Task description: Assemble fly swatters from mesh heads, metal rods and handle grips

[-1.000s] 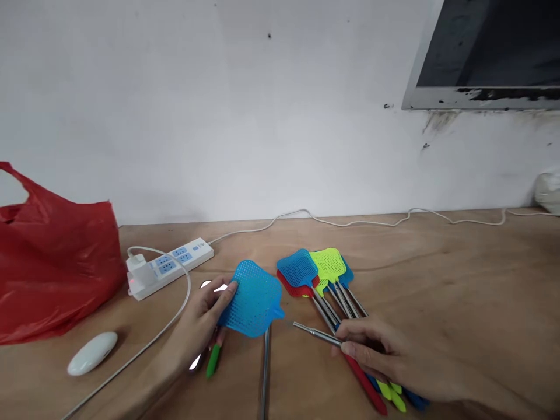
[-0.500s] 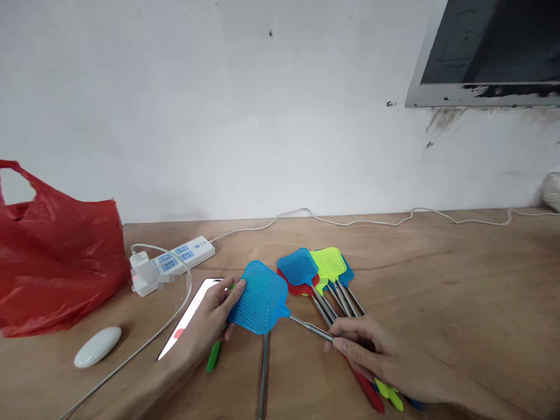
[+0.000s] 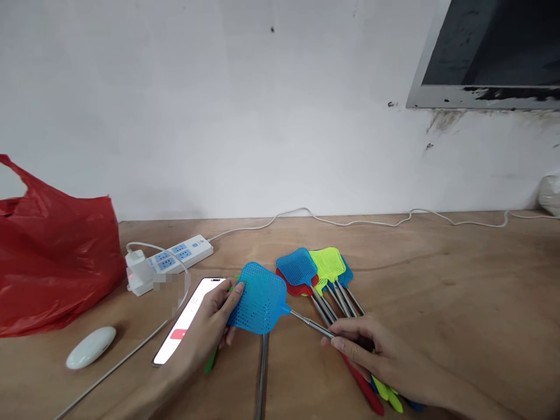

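A blue fly swatter (image 3: 260,298) is held between both hands above the table. My left hand (image 3: 219,312) pinches the left edge of its mesh head, thumb on top. My right hand (image 3: 361,347) is closed around its metal shaft; the swatter's handle end is hidden by that hand. Beneath the blue head lies another swatter, its metal shaft (image 3: 262,373) and a green part (image 3: 210,361) showing. Beyond my right hand rests a pile of fly swatters: a blue head (image 3: 297,266) over a red one (image 3: 297,288), with a yellow-green head (image 3: 329,263) beside them.
A lit phone (image 3: 179,332) lies partly under my left forearm. To the left are a white mouse-shaped object (image 3: 91,347), a red plastic bag (image 3: 61,262) and a power strip (image 3: 192,249) with a plugged-in charger (image 3: 140,272). A white cable (image 3: 350,223) runs along the wall.
The view has shifted slightly, showing more of the phone. Both hands keep their hold on the blue fly swatter, which has barely moved.
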A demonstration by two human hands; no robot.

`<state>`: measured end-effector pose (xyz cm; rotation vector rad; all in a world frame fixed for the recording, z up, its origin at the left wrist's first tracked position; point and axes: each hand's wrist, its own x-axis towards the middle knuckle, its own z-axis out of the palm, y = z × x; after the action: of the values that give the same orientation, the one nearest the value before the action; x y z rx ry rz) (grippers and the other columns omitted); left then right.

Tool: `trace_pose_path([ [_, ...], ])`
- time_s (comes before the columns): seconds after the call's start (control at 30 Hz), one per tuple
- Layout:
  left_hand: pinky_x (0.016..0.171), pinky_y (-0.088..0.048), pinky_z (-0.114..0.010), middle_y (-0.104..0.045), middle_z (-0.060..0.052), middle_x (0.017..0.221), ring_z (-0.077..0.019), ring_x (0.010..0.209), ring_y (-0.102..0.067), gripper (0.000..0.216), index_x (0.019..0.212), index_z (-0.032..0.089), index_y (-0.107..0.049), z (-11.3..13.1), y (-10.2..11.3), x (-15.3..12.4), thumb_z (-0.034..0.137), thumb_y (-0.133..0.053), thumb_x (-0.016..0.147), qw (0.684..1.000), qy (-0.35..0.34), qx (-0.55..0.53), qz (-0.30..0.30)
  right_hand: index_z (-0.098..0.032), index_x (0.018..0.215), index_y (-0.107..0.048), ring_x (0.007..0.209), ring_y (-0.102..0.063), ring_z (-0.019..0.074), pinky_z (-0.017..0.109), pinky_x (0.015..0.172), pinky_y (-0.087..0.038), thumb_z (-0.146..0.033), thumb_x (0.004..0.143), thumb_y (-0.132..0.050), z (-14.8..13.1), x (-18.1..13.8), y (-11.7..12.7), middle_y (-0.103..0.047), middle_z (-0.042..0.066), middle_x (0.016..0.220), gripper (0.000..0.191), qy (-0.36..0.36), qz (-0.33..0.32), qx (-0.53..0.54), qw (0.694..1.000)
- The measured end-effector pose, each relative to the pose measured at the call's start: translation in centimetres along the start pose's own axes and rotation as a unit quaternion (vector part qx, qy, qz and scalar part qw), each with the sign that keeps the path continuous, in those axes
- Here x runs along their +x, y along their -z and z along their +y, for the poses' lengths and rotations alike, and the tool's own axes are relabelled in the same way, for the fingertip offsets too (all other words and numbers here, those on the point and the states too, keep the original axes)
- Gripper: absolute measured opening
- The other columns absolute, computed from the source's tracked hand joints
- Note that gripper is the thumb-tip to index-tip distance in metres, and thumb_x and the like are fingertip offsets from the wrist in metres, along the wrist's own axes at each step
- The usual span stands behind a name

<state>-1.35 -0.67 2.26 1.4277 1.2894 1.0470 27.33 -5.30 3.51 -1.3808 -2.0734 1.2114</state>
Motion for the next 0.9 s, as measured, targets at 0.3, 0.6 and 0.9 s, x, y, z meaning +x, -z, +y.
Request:
trace_pose_path([
  [0.3,0.025,-0.024,-0.014,-0.046,0.011,0.049,-0.0059,0.026,-0.036,0.046,0.084,0.021,-0.050,-0.2,-0.1,-0.2,0.067,-0.054,0.083,1.000,-0.001,0.013,-0.023,-0.025,0.080,-0.074,0.051,-0.047,0.0132,0.023,0.047,-0.034,-0.046,0.093,-0.054,0.0,0.0,-0.5,-0.051,-0.003,0.054,0.032,0.064,0.075,-0.056,0.994],
  [0.6,0.038,-0.034,-0.019,-0.044,0.007,0.060,-0.0108,0.043,-0.043,0.044,0.088,0.021,-0.048,0.8,2.3,1.9,0.059,-0.028,0.097,0.965,-0.113,0.220,0.088,-0.024,0.076,-0.072,0.057,-0.053,0.0156,0.025,0.054,-0.041,-0.052,0.094,-0.050,0.4,-0.7,-0.9,-0.055,-0.002,0.056,0.040,0.036,0.102,-0.046,0.993],
  [0.9,0.064,-0.041,-0.029,-0.060,-0.002,0.070,-0.0226,0.072,-0.061,0.041,0.071,0.021,-0.057,-0.2,4.2,6.2,0.043,-0.034,0.097,0.871,-0.124,0.476,0.010,-0.022,0.078,-0.066,0.059,-0.049,0.0146,0.024,0.055,-0.039,-0.057,0.094,-0.044,1.2,-0.3,-1.1,-0.053,-0.002,0.062,0.044,-0.014,0.081,0.007,0.997],
])
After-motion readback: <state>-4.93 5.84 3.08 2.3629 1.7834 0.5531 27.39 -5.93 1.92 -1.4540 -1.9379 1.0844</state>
